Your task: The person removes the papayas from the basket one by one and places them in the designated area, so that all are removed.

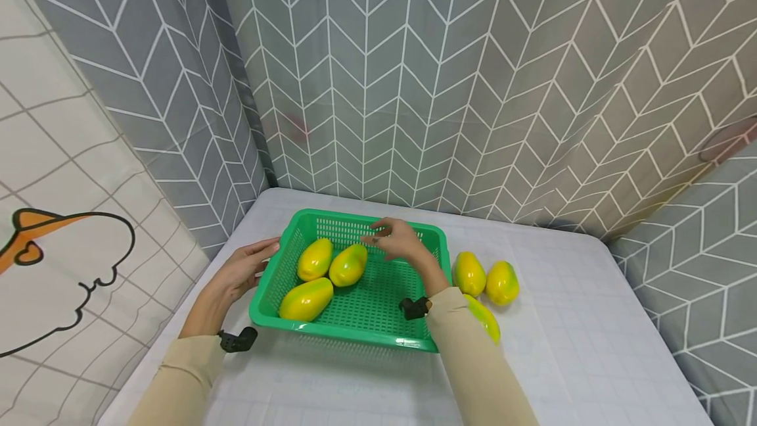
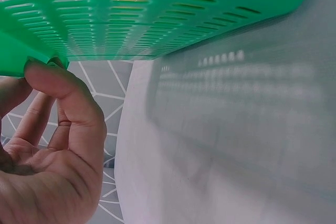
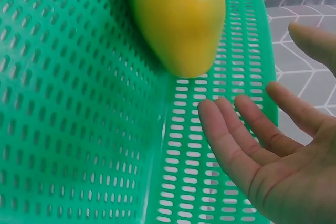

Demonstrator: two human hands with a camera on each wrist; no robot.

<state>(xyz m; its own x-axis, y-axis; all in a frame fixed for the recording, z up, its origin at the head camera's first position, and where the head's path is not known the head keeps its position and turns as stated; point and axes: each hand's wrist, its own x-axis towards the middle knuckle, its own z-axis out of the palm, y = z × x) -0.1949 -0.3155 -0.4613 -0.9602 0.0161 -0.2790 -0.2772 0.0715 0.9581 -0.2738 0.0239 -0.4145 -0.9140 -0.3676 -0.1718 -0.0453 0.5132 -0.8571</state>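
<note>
A green plastic basket (image 1: 378, 301) with slotted walls stands on the table. My left hand (image 1: 249, 268) is at its left side, and in the left wrist view thumb and fingers (image 2: 63, 82) grip the rim. Inside, towards the left, lie three glossy yellow-green papayas: one at the back (image 1: 315, 260), one beside it (image 1: 348, 265) and one at the front (image 1: 306, 300). Over the back of the basket, my right hand (image 1: 397, 240) holds nothing, its fingers spread. The right wrist view has a papaya (image 3: 181, 19) just beyond those fingertips.
Right of the basket, three more papayas lie close together: one (image 1: 470, 273), another (image 1: 502, 283), and a third (image 1: 483, 318) partly behind my right sleeve. A white cloth covers the table (image 1: 568, 347). Grey patterned curtains (image 1: 378, 84) hang behind it.
</note>
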